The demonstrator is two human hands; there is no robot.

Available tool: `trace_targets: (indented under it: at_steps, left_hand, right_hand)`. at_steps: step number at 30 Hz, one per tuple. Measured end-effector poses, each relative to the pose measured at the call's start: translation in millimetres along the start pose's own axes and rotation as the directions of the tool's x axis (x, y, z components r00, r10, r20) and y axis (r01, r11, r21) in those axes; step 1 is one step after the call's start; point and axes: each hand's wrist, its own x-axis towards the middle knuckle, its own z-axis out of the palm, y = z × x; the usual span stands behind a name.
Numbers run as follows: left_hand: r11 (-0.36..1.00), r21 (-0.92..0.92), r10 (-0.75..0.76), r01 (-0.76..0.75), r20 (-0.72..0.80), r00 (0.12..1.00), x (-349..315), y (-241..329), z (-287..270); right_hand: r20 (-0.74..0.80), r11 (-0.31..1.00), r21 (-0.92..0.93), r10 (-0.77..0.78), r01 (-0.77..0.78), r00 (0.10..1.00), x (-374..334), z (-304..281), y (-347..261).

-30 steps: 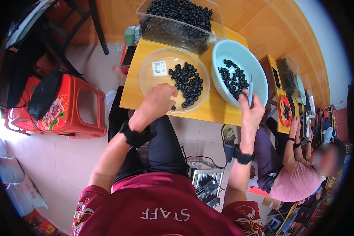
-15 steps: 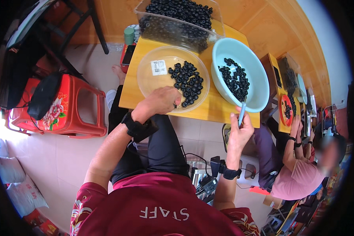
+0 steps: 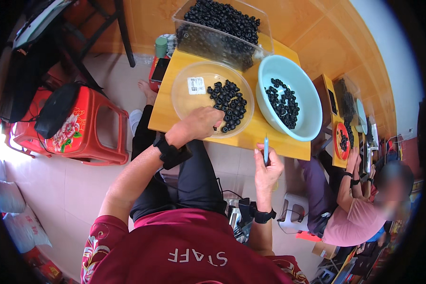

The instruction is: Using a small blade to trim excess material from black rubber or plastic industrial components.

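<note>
My left hand point(image 3: 201, 124) is closed, fingers curled down at the near edge of a shallow clear round tray point(image 3: 183, 102). Its fingertips are mostly hidden, so what they pinch cannot be made out. Beside them in the tray lies a heap of small black round pieces with holes point(image 3: 229, 102). Held upright in my right hand point(image 3: 268, 173) is a slim blue-handled tool point(image 3: 266, 151) with a thin pointed tip, just off the table's front edge. Further back, a light-blue basin point(image 3: 309, 104) has more black pieces point(image 3: 284, 104) in it.
A clear plastic bin point(image 3: 213, 47) full of black pieces stands at the back of the yellow table point(image 3: 161, 113). A red stool point(image 3: 106, 137) is at left. On the right, a person point(image 3: 359, 213) sits with hands near a red dish point(image 3: 339, 146).
My right hand with the blue tool has moved left and down, away from the basin's rim. The left hand stays at the tray's near edge. The view has shifted slightly.
</note>
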Motion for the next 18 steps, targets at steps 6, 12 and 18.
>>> trace_targets:
  at_steps: [6, 12, 18]
  left_hand:
    - [0.749, -0.66, -0.092, -0.065, -0.201, 0.975, -11, -5, 2]
    - [0.005, -1.0, -0.37, 0.001, -0.001, 0.929, -90, 51, -24]
    - [-0.377, -0.911, -0.359, -0.17, -0.025, 0.933, -115, 37, 22]
  right_hand:
    - [0.071, 0.999, 0.048, 0.012, -0.015, 0.997, -11, 8, -18]
    - [0.196, 0.991, 0.11, -0.091, 0.07, 0.976, -23, 17, -29]
    - [0.371, 0.967, 0.057, -0.252, 0.249, 0.894, -29, 32, -54]
